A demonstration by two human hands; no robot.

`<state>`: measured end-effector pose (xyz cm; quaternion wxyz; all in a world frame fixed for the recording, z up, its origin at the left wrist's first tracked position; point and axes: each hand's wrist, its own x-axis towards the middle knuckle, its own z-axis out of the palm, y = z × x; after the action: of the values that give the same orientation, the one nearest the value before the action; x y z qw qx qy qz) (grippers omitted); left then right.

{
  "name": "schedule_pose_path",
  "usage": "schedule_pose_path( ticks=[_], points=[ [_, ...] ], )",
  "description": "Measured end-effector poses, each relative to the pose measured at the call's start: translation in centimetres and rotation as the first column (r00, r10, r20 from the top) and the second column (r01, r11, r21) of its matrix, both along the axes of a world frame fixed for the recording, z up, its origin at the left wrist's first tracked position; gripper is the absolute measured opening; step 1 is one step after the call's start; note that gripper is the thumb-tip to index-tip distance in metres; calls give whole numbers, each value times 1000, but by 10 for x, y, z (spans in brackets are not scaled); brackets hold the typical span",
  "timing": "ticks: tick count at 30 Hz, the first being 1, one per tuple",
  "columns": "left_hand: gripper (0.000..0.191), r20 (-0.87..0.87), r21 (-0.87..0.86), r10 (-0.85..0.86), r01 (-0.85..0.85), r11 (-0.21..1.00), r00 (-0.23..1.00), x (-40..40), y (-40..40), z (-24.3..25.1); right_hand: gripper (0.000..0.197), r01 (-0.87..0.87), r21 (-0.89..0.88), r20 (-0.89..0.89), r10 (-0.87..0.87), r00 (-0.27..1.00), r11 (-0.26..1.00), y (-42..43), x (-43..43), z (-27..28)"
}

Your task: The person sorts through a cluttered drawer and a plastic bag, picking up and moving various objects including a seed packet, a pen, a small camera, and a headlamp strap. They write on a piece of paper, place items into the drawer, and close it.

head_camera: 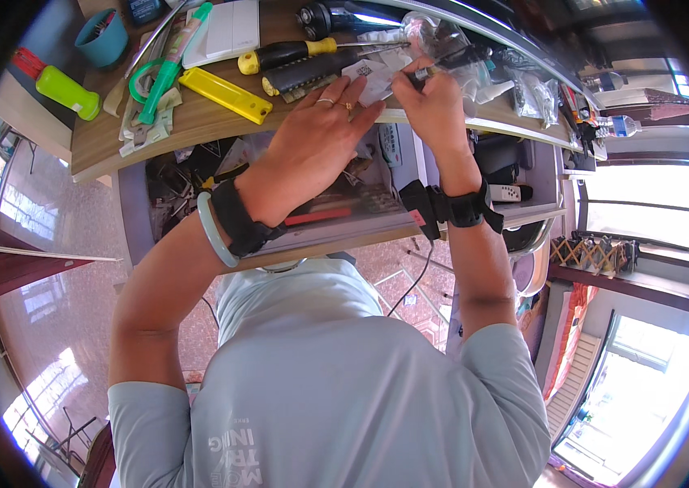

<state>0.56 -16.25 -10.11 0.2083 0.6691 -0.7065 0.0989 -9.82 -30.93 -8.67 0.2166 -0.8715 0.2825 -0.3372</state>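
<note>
My left hand (pixel 311 146) lies palm down at the desk's front edge, its fingertips on a small white paper slip (pixel 372 79) that bears a printed code. A ring and a bracelet show on this hand and arm. My right hand (pixel 433 100) is curled around a dark marker-like stick (pixel 460 58), just right of the slip. The stick's tip is hidden by the fingers. Two screwdrivers with black and yellow handles (pixel 286 55) lie beyond my left hand. A yellow utility knife (pixel 225 96) rests left of them.
Below the wooden desktop (pixel 198 131) an open drawer (pixel 350 235) holds loose items. A green tape roll (pixel 140 82), a white box (pixel 225 30), a blue cup (pixel 102 38), an electric shaver (pixel 344 18) and clear plastic bags (pixel 533 97) crowd the desk. A cable (pixel 420 274) hangs by my right wrist.
</note>
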Motion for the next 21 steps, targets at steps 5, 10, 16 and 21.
schedule_pose_path(
  ticks=[5,10,16,21],
  points=[
    [59,10,-8,-2,2,1000,1000,1,-1,-1,16,33,23,-128,-30,991,999,-2,1,0],
    [61,-2,-30,-6,6,1000,1000,2,-1,-4,9,-171,176,93,157,983,969,9,7,9],
    [63,-60,-44,-7,4,999,998,2,-1,-5,10,-310,422,313,184,932,852,14,9,-4],
    [64,-50,-60,4,-7,998,999,0,-1,-6,13,-263,430,209,189,960,864,6,9,-6]
  ],
)
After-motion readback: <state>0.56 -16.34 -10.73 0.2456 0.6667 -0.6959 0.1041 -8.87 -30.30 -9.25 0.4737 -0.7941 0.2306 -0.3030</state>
